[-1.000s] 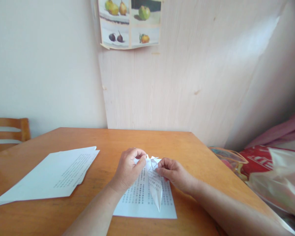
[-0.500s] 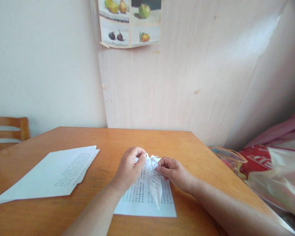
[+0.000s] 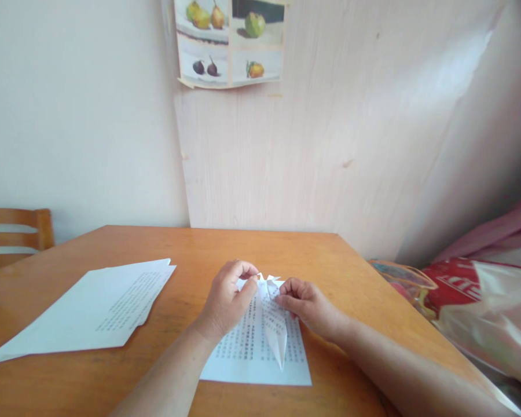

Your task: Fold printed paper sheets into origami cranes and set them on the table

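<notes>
A folded paper piece (image 3: 276, 336), white with printed characters, narrows to a point toward me and has small peaks at its far end. My left hand (image 3: 232, 295) pinches a small tip at that far end between thumb and forefinger. On the right edge of the same folded paper, my right hand (image 3: 306, 304) is closed, thumb against bent fingers. Beneath both hands lies a flat printed sheet (image 3: 226, 370) on the table. The fingers partly cover the far part of the folded piece, so its exact shape there is hard to make out.
A stack of printed sheets (image 3: 78, 313) lies on the wooden table (image 3: 191, 249) at the left. Beyond the table's right edge are a red bag (image 3: 451, 281) and clear plastic (image 3: 499, 324). A wooden chair (image 3: 43, 229) stands at the far left; fruit pictures (image 3: 232, 43) hang on the wall.
Almost nothing differs. The whole view has shifted very slightly downward, while both hands keep their hold on the folded paper.
</notes>
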`<state>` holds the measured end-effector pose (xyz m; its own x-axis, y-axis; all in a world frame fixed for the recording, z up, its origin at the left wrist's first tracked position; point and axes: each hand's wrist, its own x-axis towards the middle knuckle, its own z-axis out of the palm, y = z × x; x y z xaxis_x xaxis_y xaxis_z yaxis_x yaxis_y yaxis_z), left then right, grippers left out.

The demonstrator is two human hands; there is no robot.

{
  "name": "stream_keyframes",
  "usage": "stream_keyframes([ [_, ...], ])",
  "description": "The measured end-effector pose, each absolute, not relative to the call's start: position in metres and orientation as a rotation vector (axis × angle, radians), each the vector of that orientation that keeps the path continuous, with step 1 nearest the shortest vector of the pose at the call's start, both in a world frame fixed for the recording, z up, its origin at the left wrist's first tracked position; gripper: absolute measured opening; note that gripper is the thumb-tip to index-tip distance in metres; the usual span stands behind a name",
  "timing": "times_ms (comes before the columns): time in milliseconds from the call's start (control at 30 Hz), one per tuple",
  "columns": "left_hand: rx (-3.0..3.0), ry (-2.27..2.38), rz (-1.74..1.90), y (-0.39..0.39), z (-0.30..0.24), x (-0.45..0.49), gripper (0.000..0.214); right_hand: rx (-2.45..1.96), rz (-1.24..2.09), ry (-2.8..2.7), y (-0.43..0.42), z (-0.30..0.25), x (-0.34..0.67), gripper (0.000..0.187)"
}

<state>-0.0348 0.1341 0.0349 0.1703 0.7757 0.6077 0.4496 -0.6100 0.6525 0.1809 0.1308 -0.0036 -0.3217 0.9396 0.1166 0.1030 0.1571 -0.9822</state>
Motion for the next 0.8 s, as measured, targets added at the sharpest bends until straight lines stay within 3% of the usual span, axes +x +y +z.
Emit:
stream_keyframes([
  [467,2.058,1.261,1.416,0.141,0.027,-0.034,0.016,-1.041,1.199,-1.564,0.137,-0.006,0.182,0.029],
  [800,2.331,1.274,1.090,0.149,0.004,-0.028,0.016,-1.264,0.896,-1.389,0.174,0.018,0.216,0.019],
])
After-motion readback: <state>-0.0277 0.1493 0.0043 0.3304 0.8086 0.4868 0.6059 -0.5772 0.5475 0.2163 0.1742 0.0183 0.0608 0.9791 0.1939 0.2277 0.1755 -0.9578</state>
